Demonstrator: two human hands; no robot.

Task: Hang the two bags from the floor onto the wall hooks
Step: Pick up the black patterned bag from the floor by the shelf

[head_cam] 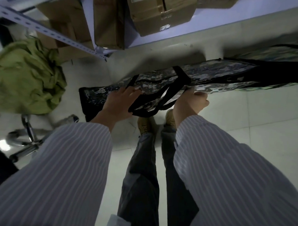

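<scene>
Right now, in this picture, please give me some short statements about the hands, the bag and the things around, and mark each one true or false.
1. Both hands hold the camouflage bag. True: the left hand and the right hand grip its top edge.
2. The bag has white handles. False: the handles are black.
3. Cardboard boxes sit on the metal shelf. True.
4. The green cloth lies to the person's right. False: it is on the left.
5. The sleeves are plain black. False: they are light with thin stripes.
</scene>
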